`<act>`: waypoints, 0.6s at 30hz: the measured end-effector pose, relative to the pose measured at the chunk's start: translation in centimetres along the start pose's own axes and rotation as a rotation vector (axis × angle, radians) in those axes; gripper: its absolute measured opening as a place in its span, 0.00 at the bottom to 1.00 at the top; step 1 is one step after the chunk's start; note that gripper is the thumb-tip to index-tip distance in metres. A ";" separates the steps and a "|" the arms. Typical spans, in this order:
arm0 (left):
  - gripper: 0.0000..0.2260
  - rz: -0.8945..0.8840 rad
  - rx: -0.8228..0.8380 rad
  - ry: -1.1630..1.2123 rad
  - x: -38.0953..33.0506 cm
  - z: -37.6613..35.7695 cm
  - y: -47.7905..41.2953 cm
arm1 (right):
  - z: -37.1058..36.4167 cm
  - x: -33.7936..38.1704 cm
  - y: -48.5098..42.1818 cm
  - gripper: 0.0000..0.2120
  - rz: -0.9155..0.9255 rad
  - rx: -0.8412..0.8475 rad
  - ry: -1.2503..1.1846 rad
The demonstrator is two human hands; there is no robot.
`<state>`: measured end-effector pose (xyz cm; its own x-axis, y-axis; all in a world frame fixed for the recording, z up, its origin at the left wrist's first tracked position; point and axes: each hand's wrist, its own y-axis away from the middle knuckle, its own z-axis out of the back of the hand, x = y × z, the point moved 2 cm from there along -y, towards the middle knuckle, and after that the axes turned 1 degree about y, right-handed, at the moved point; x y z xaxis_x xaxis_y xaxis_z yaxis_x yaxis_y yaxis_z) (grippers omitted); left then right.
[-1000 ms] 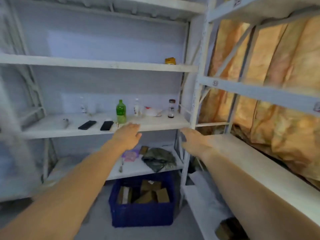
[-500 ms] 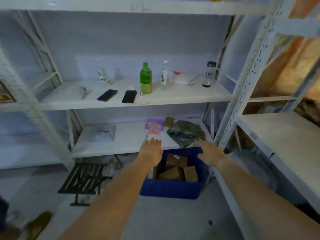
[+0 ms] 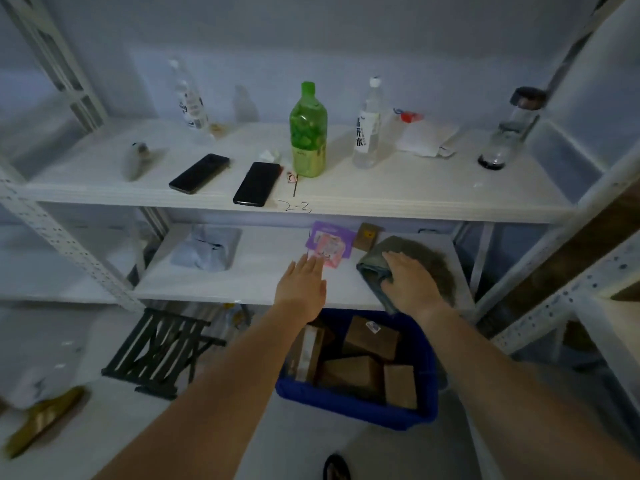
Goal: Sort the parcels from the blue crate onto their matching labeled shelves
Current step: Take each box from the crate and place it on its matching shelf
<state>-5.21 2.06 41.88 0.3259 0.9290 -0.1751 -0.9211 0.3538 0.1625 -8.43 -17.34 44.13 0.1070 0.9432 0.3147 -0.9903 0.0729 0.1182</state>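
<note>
Head's tipped down since a second ago, and both arms have dropped toward the blue crate [image 3: 346, 402] on the floor. Left hand [image 3: 301, 289] and right hand [image 3: 410, 284] are both open and empty, just above it. The parcels [image 3: 370, 337] sit inside, so grabbing one looks next.

You're showing left hand [image 3: 301, 289], right hand [image 3: 412, 285] bare, forearms [image 3: 214, 393] bare to frame edge; dark shoe tip [image 3: 336, 467] peeking below.

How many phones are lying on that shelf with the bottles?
2. The left phone lies on the upper shelf; the right phone lies beside it, near the green bottle. I see no others, though some could be hidden.
</note>
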 end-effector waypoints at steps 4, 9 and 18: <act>0.24 0.112 0.140 0.058 3.3 -6.7 -2.8 | -7.5 -1.2 -3.6 0.27 -0.016 0.169 -0.049; 0.25 0.229 0.321 0.159 7.6 -21.1 -3.9 | -22.5 -4.6 -5.7 0.27 -0.077 0.465 -0.012; 0.25 0.184 0.481 0.242 15.3 -46.1 -10.0 | -48.7 -8.2 -10.5 0.28 -0.227 0.643 -0.135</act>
<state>-0.83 7.70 -7.17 0.0588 0.9488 -0.3105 -0.7393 0.2504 0.6252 -3.19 -10.06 -5.58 0.3565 0.8757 0.3256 -0.6975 0.0176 0.7164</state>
